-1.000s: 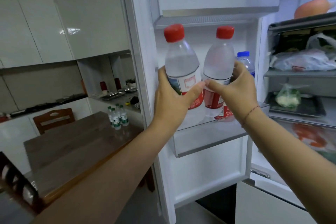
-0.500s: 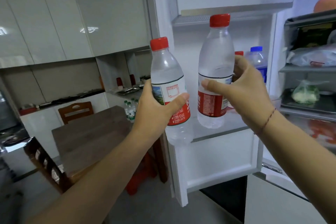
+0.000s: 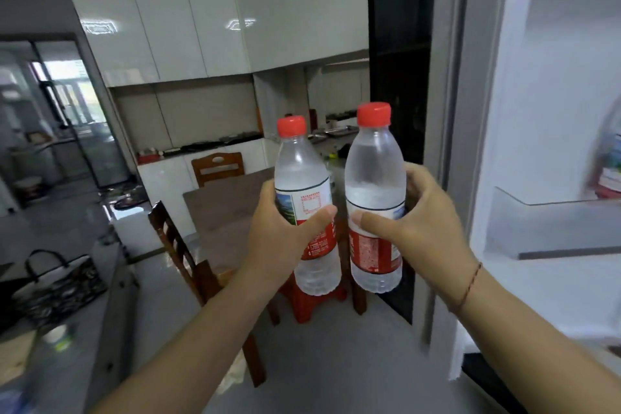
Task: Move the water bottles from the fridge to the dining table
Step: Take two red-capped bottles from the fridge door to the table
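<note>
Two things frame the scene, the open fridge door (image 3: 551, 144) right and the dining table (image 3: 228, 212) far behind, while each hand, left (image 3: 285, 242) and right (image 3: 423, 228), wraps closed fingers around one upright red-capped bottle, left (image 3: 304, 178) and right (image 3: 374, 175), side by side.

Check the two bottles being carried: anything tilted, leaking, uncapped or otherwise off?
Nothing stands out. The left hand and right hand each hold a clear plastic red-capped water bottle upright, caps on, no drips. The white fridge door stands open.

A wooden chair (image 3: 219, 166), red stool (image 3: 311, 302) and black bag (image 3: 60, 286).
</note>
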A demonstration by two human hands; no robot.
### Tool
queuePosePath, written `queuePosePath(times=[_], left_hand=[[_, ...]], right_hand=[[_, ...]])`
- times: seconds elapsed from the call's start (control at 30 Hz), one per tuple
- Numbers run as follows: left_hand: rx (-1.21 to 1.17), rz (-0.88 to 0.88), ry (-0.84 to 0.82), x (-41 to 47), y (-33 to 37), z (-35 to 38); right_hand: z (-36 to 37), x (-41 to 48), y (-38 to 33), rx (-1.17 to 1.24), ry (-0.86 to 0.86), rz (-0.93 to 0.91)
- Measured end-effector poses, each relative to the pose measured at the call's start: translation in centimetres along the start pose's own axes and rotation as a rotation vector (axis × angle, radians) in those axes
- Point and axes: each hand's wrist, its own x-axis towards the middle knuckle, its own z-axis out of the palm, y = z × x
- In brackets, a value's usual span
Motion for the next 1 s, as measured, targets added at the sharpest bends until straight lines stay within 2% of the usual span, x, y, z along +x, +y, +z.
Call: queuePosePath(times=[0.23, 0.5, 0.67, 1.0], left_hand=[[0.015, -0.140, -0.025, 4.1, -9.6, -5.7], [0.004, -0.231, -0.035, 9.5, -19.5, -9.5], [0.004, -0.296, -0.026, 13.2, -25.5, -9.7], [0.032, -0.286, -0.007, 24.6, -35.4, -6.2]], right_hand=[[10.8, 3.2, 6.7, 0.026, 0.044, 0.184], [19.0, 6.6, 13.5, 0.053, 0.092, 0.337], [22.1, 9.4, 17.0, 0.056, 0.101, 0.387], [26.2, 20.8, 26.3, 0.063, 0.129, 0.431]])
